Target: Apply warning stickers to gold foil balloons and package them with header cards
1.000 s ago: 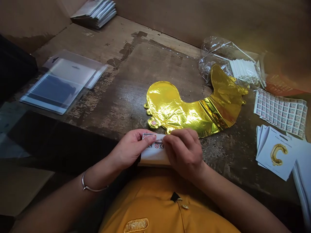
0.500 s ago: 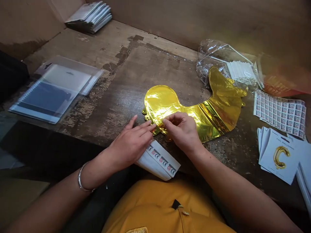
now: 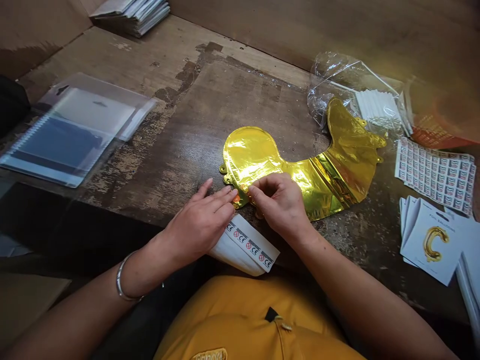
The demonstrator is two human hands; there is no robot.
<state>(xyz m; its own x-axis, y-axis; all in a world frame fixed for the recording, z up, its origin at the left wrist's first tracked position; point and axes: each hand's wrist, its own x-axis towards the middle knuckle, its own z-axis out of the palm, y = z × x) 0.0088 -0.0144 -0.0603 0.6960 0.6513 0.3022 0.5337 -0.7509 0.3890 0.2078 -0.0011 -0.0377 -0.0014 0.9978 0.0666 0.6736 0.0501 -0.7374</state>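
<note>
A flat gold foil balloon, curved like a C, lies on the worn wooden table. My left hand rests at its near left edge, fingers stretched out and thumb apart; a small orange patch shows by the fingertips. Beneath that hand a white label strip with printed CE marks hangs over the table's edge; whether the palm grips it I cannot tell. Thumb and forefinger of my right hand are pinched together on the balloon's near edge, hiding the exact spot.
On the left lie clear plastic sleeves, with a stack of folded paper behind. A clear bag of white sticks lies at back right. Nearer are a sticker sheet and printed balloon cards. The table's front edge runs below my hands.
The view has shifted slightly. Both hands stay at the balloon's near edge, the right still pinching. An orange patch now shows more clearly by the left fingertips.
</note>
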